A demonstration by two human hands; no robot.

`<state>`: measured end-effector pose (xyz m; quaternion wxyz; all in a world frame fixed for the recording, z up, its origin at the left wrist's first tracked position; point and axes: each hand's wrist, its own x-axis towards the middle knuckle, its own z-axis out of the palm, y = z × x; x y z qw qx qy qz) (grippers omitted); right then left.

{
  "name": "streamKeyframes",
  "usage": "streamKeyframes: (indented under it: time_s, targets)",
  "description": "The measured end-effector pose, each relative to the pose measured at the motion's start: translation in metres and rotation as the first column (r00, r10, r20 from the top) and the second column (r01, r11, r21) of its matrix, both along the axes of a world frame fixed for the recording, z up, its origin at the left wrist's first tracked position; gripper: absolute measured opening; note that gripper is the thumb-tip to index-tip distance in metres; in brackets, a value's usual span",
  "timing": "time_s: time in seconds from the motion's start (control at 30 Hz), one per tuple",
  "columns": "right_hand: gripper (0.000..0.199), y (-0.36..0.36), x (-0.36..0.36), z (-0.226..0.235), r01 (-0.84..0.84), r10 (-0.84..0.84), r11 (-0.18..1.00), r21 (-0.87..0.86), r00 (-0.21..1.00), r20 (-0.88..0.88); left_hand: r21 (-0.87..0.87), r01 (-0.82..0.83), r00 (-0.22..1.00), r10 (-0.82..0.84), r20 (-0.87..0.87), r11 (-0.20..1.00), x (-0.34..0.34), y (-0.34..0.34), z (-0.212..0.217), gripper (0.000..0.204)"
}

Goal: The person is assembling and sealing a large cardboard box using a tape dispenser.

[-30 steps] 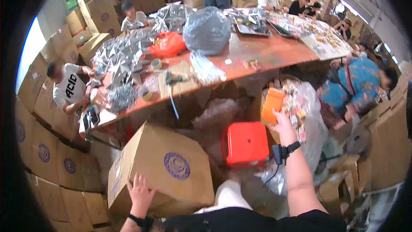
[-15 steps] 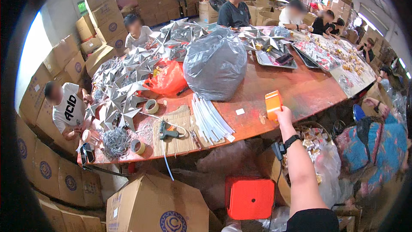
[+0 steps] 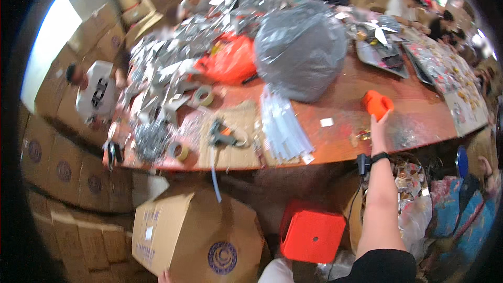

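Observation:
My right hand (image 3: 381, 117) is closed around an orange object (image 3: 376, 104) with a rounded end, held over the right part of the red tabletop; blur hides its exact kind. A dark band circles that wrist, with a small black device and a cable beside it. Only the fingertips of my left hand (image 3: 164, 276) show at the lower edge, against the bottom of a large cardboard box (image 3: 220, 233). A small white paper piece (image 3: 327, 122) and some small gold-coloured bits (image 3: 362, 135) lie on the table near my right hand.
On the table (image 3: 335, 147) are a grey plastic bag (image 3: 298, 47), silver stars (image 3: 173, 52), a red bag (image 3: 230, 60), clear strips (image 3: 283, 126), a glue gun (image 3: 222, 133) and tape rolls (image 3: 203, 96). Below stands a red stool (image 3: 314, 236). Several people work around the table.
The view has shifted, and the table appears higher and tilted. The orange object has turned in my right hand. Fingertips of my left hand have come into view by the cardboard box.

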<state>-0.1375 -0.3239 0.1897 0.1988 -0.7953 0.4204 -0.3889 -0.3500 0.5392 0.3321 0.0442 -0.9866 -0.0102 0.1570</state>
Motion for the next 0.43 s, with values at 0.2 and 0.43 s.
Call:
streamKeyframes:
  time_s: [0.2, 0.43]
  targets:
    - [0.025, 0.298, -0.045, 0.022, -0.577, 0.558, 0.731, 0.366, 0.813, 0.167, 0.053, -0.125, 0.987, 0.118, 0.113, 0.991, -0.038, -0.004, -0.019, 0.079]
    - [0.038, 0.574, -0.084, -0.131, -0.546, 0.780, -0.001, 0.838, 0.524, 0.343, 0.134, -0.293, 0.952, 0.275, 0.138, 0.947, -0.134, 0.053, -0.061, 0.087]
